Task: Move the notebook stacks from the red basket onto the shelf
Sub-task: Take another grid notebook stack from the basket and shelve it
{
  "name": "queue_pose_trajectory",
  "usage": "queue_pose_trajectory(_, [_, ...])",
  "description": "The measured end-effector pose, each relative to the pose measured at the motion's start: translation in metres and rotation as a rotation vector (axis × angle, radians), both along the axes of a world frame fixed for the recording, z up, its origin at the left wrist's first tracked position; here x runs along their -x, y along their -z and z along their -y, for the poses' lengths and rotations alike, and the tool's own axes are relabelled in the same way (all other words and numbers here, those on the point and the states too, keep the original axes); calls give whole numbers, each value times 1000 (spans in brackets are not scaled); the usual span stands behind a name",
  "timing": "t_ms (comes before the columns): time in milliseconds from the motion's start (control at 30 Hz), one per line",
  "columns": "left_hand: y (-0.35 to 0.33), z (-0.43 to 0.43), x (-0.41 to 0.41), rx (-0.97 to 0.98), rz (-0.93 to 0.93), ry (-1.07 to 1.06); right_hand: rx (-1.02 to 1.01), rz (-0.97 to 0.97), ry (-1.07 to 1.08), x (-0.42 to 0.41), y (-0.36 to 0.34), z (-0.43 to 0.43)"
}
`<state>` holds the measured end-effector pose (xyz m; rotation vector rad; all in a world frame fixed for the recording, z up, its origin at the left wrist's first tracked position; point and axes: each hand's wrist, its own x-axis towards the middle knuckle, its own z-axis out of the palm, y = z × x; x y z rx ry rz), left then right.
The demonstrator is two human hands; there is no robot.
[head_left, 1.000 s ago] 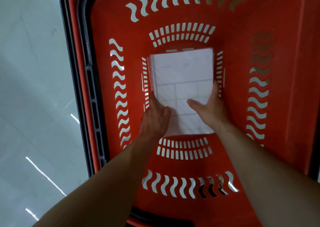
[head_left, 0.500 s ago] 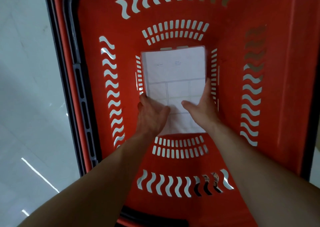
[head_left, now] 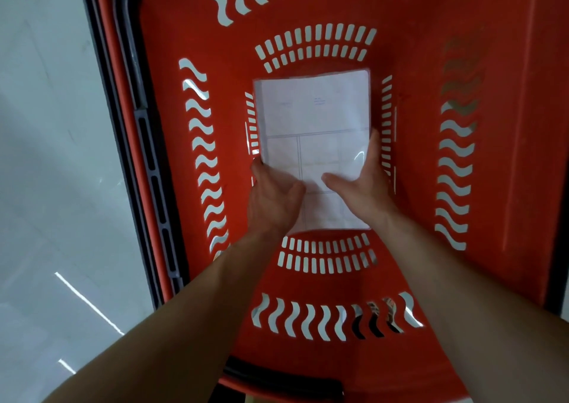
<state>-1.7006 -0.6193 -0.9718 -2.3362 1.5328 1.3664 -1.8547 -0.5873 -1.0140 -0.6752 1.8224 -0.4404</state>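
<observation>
notebook stack point(head_left: 314, 110) lies flat on the bottom of the red basket point(head_left: 508, 156), roughly centred, wrapped in clear film that glints near the right edge. one stack visible, no others that i can see. shelf not in view.

left grip point(head_left: 271, 199) is on the stack's near left corner, thumb over the cover, fingers tucked down at the left edge and mostly hidden, so it looks closed on the stack. right grip point(head_left: 360, 187) has its thumb spread on the cover and its fingers run along the right edge, also holding the stack. both arms reach in from the near wall. basket sits on a pale floor point(head_left: 46, 125), with its dark handle point(head_left: 147, 156) folded down along the left rim.

step in hand, my read: securing the stack for the lift out. can't tell if it has left the bottom yet.

to do it well: get fingers fully under both long edges, since the film looks slippery. squeeze inward evenly so the notebooks don't fan or slide. keep it level and lift straight up, clear of the sloped walls and rim, before turning toward the shelf. risk is the far end sagging, as both grips sit near the close end.
</observation>
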Motion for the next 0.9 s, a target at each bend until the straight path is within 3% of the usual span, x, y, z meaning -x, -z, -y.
queue_pose_trajectory(333, [-5,2,4,-28,-39,-174,-34,-95,-20,-10,11,2])
queue_pose_trajectory(533, [-10,14,8,-34,-43,-188,-4,-175,-7,-15,18,1])
queue_pose_trajectory(733, [-11,14,1,-47,-77,-171,-4,-130,2,-10,17,-1])
queue_pose_trajectory(900, [-12,18,1,47,-87,-142,-22,-128,8,-11,15,-2])
